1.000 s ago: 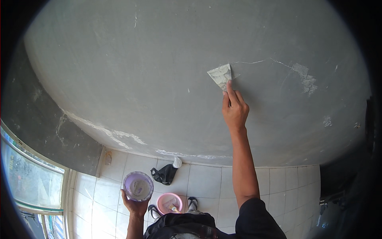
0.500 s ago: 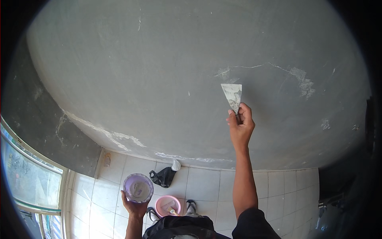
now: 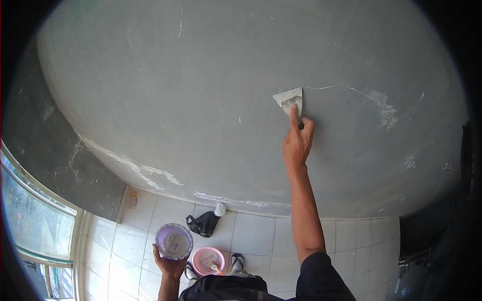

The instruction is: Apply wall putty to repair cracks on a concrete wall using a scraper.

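My right hand (image 3: 299, 139) grips a putty knife (image 3: 291, 98) by its handle, the index finger stretched along the blade. Whitish filler coats the blade, and its wide edge lies against the grey wall (image 3: 211, 65), at the left end of a thin pale crack (image 3: 319, 88). Down at the lower left, my left hand (image 3: 169, 265) is wrapped round the side of a purple bowl (image 3: 159, 240). Greyish-white paste (image 3: 176, 244) sits in the bottom of that bowl, and its rim is smeared.
A pink basin (image 3: 196, 266) with a brush (image 3: 215, 269) in it stands on the tiled floor (image 3: 253, 236) between my feet. Beyond it lies a black bag (image 3: 202, 224) beside a small white bundle (image 3: 220, 209). A window (image 3: 42, 220) is at left. Rough patches (image 3: 385, 108) mark the wall.
My right hand has moved the putty knife up and slightly left, onto the crack's left end. The index finger now reaches over the blade. My left hand still holds the bowl.
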Action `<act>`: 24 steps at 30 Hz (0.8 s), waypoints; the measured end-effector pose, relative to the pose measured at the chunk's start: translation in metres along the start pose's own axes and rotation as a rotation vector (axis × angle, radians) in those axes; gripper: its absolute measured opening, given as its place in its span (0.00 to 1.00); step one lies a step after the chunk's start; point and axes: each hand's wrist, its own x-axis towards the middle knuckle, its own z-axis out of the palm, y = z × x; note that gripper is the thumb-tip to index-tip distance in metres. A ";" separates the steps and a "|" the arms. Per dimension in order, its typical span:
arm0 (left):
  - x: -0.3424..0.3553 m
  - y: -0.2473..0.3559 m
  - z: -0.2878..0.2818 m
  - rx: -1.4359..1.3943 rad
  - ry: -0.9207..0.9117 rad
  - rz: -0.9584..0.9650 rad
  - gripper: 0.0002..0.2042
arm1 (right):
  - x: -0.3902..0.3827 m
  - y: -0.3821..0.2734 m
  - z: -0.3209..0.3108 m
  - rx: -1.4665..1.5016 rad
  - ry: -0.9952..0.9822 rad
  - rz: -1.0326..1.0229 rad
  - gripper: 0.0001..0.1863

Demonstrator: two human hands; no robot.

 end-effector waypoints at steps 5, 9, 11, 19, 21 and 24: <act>-0.003 0.001 0.004 -0.003 0.041 0.008 0.42 | -0.011 0.008 0.008 -0.155 -0.044 0.070 0.42; -0.004 0.009 0.007 0.005 0.034 0.037 0.43 | -0.041 0.009 0.000 -0.146 -0.076 0.150 0.43; -0.006 0.011 0.002 -0.008 0.031 0.038 0.43 | -0.046 0.007 -0.008 -0.104 -0.082 0.159 0.42; -0.002 0.011 -0.003 -0.007 0.018 0.002 0.42 | 0.010 -0.021 -0.015 -0.190 -0.097 0.069 0.42; -0.002 0.009 -0.001 -0.012 0.033 -0.016 0.42 | 0.006 -0.021 -0.020 -0.224 -0.137 0.086 0.42; 0.002 0.009 -0.002 -0.003 0.011 -0.007 0.42 | -0.005 -0.020 -0.020 -0.267 -0.182 0.111 0.42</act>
